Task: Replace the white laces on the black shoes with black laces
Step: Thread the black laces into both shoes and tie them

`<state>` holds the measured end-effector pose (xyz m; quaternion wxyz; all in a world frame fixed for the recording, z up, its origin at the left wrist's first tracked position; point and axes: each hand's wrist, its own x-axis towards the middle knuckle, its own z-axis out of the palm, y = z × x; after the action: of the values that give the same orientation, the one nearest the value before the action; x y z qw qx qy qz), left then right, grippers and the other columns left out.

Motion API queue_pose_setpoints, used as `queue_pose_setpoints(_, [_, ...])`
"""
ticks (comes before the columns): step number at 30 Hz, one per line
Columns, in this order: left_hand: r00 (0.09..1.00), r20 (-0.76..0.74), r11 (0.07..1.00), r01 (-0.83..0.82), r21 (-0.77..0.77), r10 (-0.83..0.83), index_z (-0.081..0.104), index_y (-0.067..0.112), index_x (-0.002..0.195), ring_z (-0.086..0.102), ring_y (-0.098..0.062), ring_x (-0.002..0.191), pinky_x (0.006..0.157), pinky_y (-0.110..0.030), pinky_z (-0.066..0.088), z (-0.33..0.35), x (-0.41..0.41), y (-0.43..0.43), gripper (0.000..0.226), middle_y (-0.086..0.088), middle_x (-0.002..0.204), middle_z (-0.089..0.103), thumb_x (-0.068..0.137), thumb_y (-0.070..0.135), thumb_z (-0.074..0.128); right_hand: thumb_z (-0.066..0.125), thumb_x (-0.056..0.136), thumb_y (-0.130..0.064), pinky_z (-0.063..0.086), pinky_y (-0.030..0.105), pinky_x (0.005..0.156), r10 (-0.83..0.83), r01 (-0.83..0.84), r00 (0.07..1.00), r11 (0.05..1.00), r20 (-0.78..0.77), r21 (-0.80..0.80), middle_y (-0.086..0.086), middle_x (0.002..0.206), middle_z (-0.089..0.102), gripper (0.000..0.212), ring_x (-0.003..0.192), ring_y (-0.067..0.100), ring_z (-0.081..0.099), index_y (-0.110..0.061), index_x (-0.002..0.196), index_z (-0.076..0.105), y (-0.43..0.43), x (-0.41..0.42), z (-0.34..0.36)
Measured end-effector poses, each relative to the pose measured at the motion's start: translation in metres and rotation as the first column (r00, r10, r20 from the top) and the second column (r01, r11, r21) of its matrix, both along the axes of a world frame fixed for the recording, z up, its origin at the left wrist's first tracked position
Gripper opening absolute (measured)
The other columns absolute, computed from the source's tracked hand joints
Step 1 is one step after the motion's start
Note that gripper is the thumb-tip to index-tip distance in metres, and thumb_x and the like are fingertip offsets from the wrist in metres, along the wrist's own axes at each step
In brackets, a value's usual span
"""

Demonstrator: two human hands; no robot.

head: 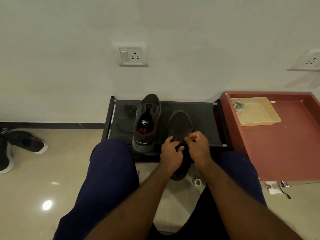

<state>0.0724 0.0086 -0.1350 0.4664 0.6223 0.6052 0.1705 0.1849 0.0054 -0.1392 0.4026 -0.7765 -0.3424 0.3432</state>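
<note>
2 dark sneakers with white soles (26, 142) lie on the glossy beige floor tiles (52, 170) at the far left. 1 of them is cut off by the frame edge. On the pale wall above, a white switch-and-socket plate (130, 54) carries no readable marking.

Below it a low black shoe rack (204, 118) stands against the wall. A loose bundle of black laces (130, 110) lies at its left end, hard to separate from the dark fabric shelf. Just beside the bundle stands the first black shoe (147, 122), toe to the wall and mouth open. Its insole shows a white logo too small to read.

The second black shoe (180, 123) sits to the right, and both hands cover its heel half. The left hand (170, 153) curls its grip over the shoe's near side, touching it. The right hand (199, 148) has its fingers drawn into a tight pinch above the lacing. I cannot tell what strand, if any, that grip holds, since everything there is black on black.

A small white tape roll (197, 181) rests on the floor between the navy-trousered knees.

Further right, a chipped red counter (285, 149) carries a beige tray (259, 122) holding the coiled white laces (238, 105). A 2nd socket (310, 61) is cut off at the right edge.
</note>
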Motion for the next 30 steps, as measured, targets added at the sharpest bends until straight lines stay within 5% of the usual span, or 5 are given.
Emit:
queue_pose_setpoints(4, [1.0, -0.005, 1.0, 0.003, 0.026, -0.003, 0.058, 0.012, 0.135, 0.032, -0.023, 0.141, 0.117, -0.043, 0.028, -0.005, -0.001, 0.0, 0.037, -0.004, 0.155, 0.032, 0.098, 0.012, 0.051, 0.066, 0.092, -0.007, 0.052, 0.038, 0.081, 0.037, -0.039, 0.992, 0.999, 0.123, 0.014, 0.008, 0.09, 0.067, 0.006, 0.087, 0.023, 0.064, -0.006, 0.097, 0.063, 0.0, 0.0, -0.001])
queue_pose_setpoints(9, [0.999, -0.042, 0.997, 0.018, 0.07, -0.015, 0.059, 0.014, 0.134, 0.034, -0.024, 0.14, 0.114, -0.044, 0.032, -0.01, -0.001, 0.001, 0.038, -0.005, 0.154, 0.034, 0.097, 0.008, 0.048, 0.068, 0.091, -0.008, 0.054, 0.036, 0.083, 0.039, -0.039, 0.995, 0.999, 0.088, -0.006, 0.006, 0.091, 0.068, 0.005, 0.089, 0.021, 0.065, -0.01, 0.095, 0.065, 0.0, -0.001, -0.001])
queue_pose_setpoints(14, [0.992, -0.119, 0.987, 0.057, 0.151, -0.039, 0.059, 0.02, 0.134, 0.036, -0.022, 0.136, 0.11, -0.043, 0.037, -0.011, -0.002, -0.001, 0.037, -0.003, 0.152, 0.037, 0.099, 0.015, 0.046, 0.066, 0.094, -0.008, 0.048, 0.021, 0.067, 0.028, -0.031, 0.997, 0.999, -0.069, -0.038, 0.001, 0.086, 0.066, 0.007, 0.082, 0.014, 0.063, -0.014, 0.09, 0.064, -0.001, 0.002, 0.004])
queue_pose_setpoints(21, [0.94, -0.338, 0.946, 0.146, 0.29, -0.041, 0.065, 0.018, 0.124, 0.05, -0.021, 0.118, 0.088, -0.035, 0.047, -0.009, -0.002, -0.003, 0.034, -0.001, 0.138, 0.052, 0.101, 0.028, 0.042, 0.07, 0.091, -0.007, 0.049, 0.02, 0.068, 0.094, -0.098, 0.994, 0.993, -0.064, -0.063, 0.005, 0.088, 0.07, 0.007, 0.083, 0.015, 0.065, -0.014, 0.088, 0.068, -0.002, 0.003, 0.003])
queue_pose_setpoints(30, [0.945, -0.319, 0.95, 0.161, 0.267, -0.071, 0.064, 0.015, 0.125, 0.054, -0.022, 0.116, 0.09, -0.039, 0.049, -0.007, -0.003, 0.007, 0.034, 0.0, 0.148, 0.044, 0.099, 0.03, 0.048, 0.072, 0.089, -0.012, 0.056, 0.037, 0.081, 0.214, -0.207, 0.974, 0.974, 0.075, -0.091, 0.001, 0.082, 0.072, 0.012, 0.083, 0.017, 0.069, -0.016, 0.078, 0.073, 0.001, 0.011, 0.002])
